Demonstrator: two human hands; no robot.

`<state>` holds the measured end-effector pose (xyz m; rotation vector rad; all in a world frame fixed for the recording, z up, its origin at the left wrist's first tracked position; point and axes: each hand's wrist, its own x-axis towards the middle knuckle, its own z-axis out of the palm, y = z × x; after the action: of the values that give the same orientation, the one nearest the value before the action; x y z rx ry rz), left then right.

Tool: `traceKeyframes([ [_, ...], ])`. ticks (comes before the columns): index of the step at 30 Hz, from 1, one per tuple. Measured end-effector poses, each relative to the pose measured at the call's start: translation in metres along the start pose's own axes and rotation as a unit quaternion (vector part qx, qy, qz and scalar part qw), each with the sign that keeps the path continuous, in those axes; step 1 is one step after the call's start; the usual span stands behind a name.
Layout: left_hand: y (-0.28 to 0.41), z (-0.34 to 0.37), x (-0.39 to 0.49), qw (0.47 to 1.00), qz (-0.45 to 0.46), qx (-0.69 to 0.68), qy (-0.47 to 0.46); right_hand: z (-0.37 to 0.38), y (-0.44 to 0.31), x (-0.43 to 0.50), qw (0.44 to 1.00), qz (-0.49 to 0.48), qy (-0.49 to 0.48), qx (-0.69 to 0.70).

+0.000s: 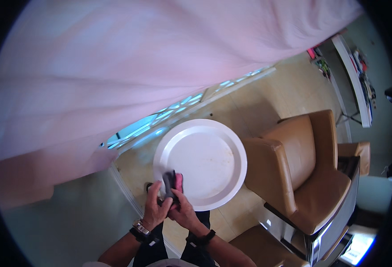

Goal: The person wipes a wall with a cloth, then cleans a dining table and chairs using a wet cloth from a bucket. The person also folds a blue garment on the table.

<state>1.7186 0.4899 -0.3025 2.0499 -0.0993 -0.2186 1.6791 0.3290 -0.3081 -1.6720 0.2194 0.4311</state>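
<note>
My left hand [154,209] and my right hand [185,211] come together over the near left rim of a round white basin [199,160]. Between their fingers is a small dark grey and pink bundle [171,183], which looks like fabric. Its dark part is blurred, and the fingers hide its lower end. The pink part [179,182] stands out on the right side of the bundle. Brownish marks show on the basin's inner floor. A metal-banded watch [140,227] and a dark strap are on my left wrist; another dark strap [201,238] circles my right.
Pale pink fabric [142,56] hangs across the upper left, before a window with patterned lattice [156,120]. A tan leather armchair [302,167] stands close to the basin's right. Farther off is a white table [353,78] with assorted items. The floor [249,100] is beige tile.
</note>
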Motion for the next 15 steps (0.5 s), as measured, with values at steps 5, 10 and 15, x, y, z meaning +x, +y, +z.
traceKeyframes([
  [5, -0.025, -0.004, -0.008, 0.908, -0.289, -0.302, 0.027, 0.001, -0.023, 0.033, 0.985, -0.022, -0.17, 0.014],
  [10, -0.042, -0.011, 0.022, 0.934, -0.24, -0.265, 0.011, -0.057, -0.021, 0.058, 0.982, 0.039, -0.184, -0.009],
  [15, -0.038, -0.017, 0.088, 0.983, 0.023, 0.055, 0.174, -0.12, 0.022, 0.109, 0.878, -0.163, 0.205, -0.401],
])
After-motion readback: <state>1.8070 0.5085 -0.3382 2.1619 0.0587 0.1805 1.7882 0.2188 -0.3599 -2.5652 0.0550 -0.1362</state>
